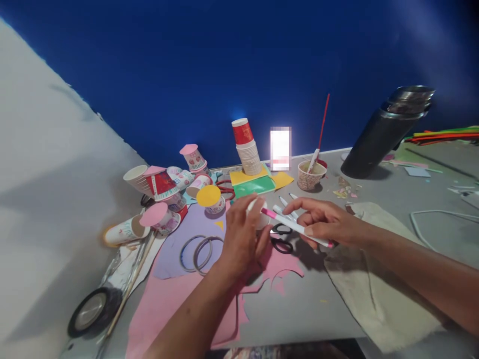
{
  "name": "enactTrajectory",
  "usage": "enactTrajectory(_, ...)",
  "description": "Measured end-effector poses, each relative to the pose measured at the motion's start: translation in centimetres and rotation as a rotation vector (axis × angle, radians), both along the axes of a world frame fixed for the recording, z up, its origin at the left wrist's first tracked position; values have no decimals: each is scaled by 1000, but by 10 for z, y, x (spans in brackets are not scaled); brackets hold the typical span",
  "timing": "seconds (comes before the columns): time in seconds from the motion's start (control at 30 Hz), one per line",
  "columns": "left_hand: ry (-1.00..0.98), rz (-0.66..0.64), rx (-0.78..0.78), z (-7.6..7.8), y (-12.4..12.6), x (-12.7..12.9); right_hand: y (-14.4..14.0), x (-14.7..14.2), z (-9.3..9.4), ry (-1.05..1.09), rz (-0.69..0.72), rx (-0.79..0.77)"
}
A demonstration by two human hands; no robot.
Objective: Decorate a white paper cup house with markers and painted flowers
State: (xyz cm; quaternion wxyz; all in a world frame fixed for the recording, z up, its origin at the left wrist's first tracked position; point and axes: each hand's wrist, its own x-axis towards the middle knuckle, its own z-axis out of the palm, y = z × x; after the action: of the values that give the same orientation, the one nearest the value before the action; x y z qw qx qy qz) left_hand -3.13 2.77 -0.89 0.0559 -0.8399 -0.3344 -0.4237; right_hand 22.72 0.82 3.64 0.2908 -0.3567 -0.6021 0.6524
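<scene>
Head view: my left hand (241, 234) is curled round a white cup (264, 220), fingers over its far side, much of it hidden from me, and my right hand (325, 220) pinches a marker (290, 224) between thumb and fingers, the forefinger stretched out clear of the barrel. Cup and marker are both above the worktop (299, 311), with the marker's left pink end right at the cup; I can't tell whether they touch. I'd judge the cup very light, thin-walled paper, easily dented, so a loose wrap is best, near the rim or base where it should be stiffest. The marker looks light, rigid and a little slick; mid-barrel, where I have it, seems steady enough, though nearer the cup I'd expect finer control. Just beyond and below lie scissors (281, 233) and more markers (285, 203). Pink paper (179, 316) and purple paper (170, 252) spread to the left, two rings (195, 257) on the purple. A cloth (377, 284) lies under my right forearm. Farther off are decorated cups (162, 184), a cup stack (249, 155), a tub (310, 181) of tools and a dark flask (379, 134).
</scene>
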Motion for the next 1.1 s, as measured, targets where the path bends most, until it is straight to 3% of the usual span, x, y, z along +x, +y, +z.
enactTrajectory(0.1, 173, -131, 25, 12, -7, -1, -6, 2, 0, 55, 75, -19)
enactTrajectory(0.2, 159, -196, -66, 18, -9, -3, -12, 0, 5, 133, 91, 51)
enactTrajectory(0.3, 75, -260, -158, 18, -11, -2, -15, -10, 10, 60, 86, 331)
enactTrajectory(0.37, 57, -309, -214, 18, -14, 0, -16, -17, 10, -61, -6, 570)
enactTrajectory(0.47, 42, -299, -288, 22, -20, 7, -18, -21, 9, -136, -190, 687)
enactTrajectory(0.6, 58, -245, -408, 35, -26, 19, -22, -24, 5, -91, -385, 595)
enactTrajectory(0.73, 21, -279, -612, 46, -26, 21, -24, -27, 4, -74, -522, 433)
enactTrajectory(0.87, -26, -282, -891, 41, -17, 6, -18, 7, 36, -85, -793, 523)
enactTrajectory(0.97, -113, -222, -1043, 31, -13, 1, -9, 42, 68, 105, -985, 537)
enactTrajectory(1.03, -137, -242, -1011, 25, -14, 9, -2, 50, 73, 237, -1019, 393)
enactTrajectory(1.1, -19, -289, -906, 21, -19, 23, 6, 44, 61, 285, -931, 208)
